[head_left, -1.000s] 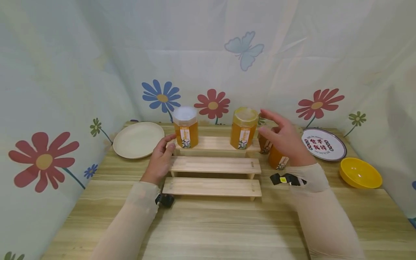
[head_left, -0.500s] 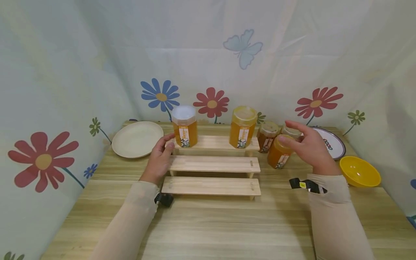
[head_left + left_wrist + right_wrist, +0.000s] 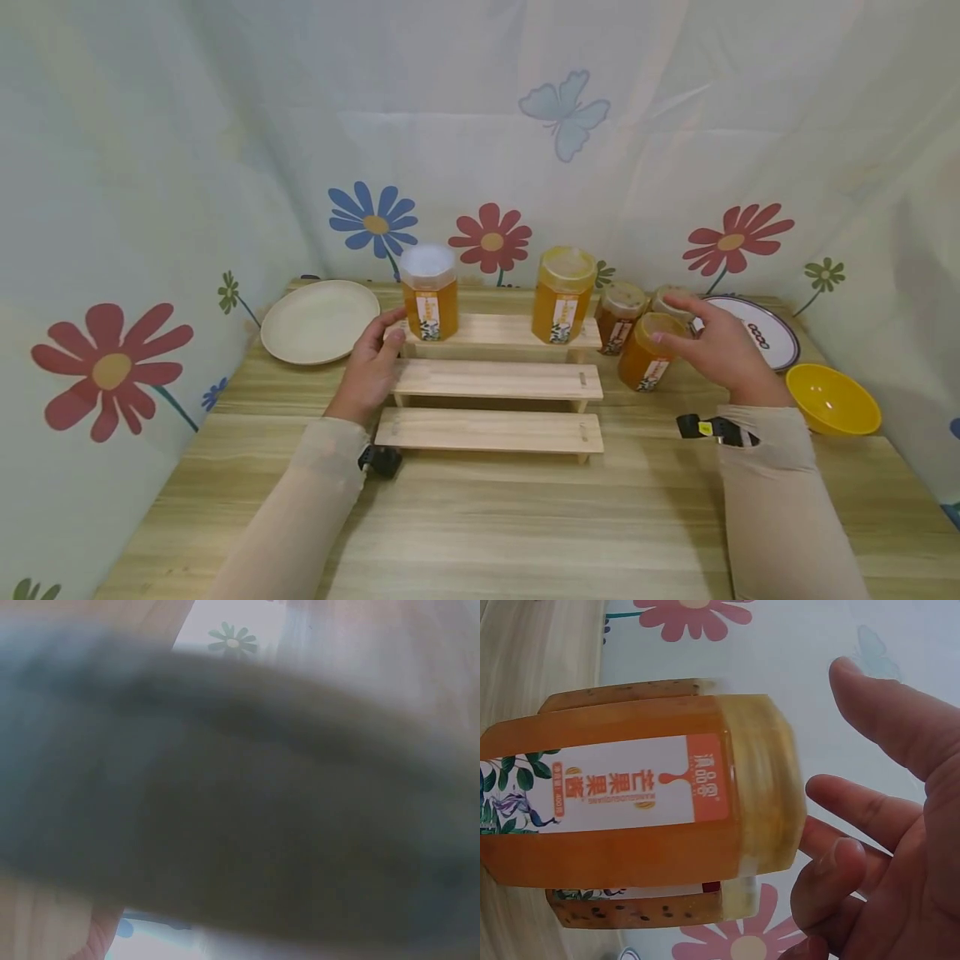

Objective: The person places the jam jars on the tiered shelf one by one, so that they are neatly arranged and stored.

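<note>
My left hand (image 3: 366, 367) grips the left end of the top step of a three-step wooden stand (image 3: 495, 379), beside a jam jar with a whitish lid (image 3: 430, 304). A second amber jar with a yellowish lid (image 3: 561, 304) stands on that step's right part. My right hand (image 3: 723, 350) hovers with spread fingers at the lid of a mango jam jar (image 3: 615, 787), the front one of three on the table. A darker jar (image 3: 617, 321) stands behind it to the left; the third jar (image 3: 667, 298) is partly hidden. The left wrist view is mostly blocked by a dark blur.
A cream plate (image 3: 318, 323) lies at the back left of the wooden table (image 3: 480, 525). Back right is a white plate with a dark rim and red writing (image 3: 738, 321), partly behind my right hand. A yellow bowl (image 3: 832, 400) sits at the right. Flowered cloth hangs behind.
My right hand has moved right and down, from beside the right jar on the top step to the front jar on the table. My left hand has stayed at the stand.
</note>
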{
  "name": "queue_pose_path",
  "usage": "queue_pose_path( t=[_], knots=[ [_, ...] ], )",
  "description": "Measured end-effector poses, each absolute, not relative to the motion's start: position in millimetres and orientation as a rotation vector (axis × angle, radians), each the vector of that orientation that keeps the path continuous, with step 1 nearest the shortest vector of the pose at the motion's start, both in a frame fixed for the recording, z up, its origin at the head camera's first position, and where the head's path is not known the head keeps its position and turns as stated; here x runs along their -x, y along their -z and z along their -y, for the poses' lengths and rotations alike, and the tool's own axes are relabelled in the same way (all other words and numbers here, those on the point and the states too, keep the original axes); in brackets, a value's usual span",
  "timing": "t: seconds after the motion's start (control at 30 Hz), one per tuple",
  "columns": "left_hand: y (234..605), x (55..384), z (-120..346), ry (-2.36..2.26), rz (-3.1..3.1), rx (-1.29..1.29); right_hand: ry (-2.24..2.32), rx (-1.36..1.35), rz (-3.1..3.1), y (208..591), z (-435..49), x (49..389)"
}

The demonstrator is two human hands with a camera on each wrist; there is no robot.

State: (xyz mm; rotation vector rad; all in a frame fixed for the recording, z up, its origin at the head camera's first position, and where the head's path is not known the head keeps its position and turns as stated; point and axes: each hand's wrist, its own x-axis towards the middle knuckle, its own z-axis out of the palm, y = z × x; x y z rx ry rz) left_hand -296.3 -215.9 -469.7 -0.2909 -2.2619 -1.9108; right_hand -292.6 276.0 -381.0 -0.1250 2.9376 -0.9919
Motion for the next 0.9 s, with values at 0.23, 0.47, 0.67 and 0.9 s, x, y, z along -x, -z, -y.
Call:
queue_pose_path(
  t=[0.23,0.47,0.67,0.9],
  knots=[
    [470.4,297.1,215.2,1.907,2.258,0.284,0.949,0.144,-2.921,387.3,-279.5,296.7],
    [472.2,299.3,214.9,1.895,2.252,0.299,0.936,0.159,-2.905,388.4,-275.9,297.0],
    [473.4,300.4,215.3,1.896,2.255,0.295,0.948,0.189,-2.898,389.6,-277.1,297.3],
    [472.4,299.4,215.9,1.901,2.261,0.288,0.955,0.203,-2.883,391.3,-279.1,299.7]
  ],
)
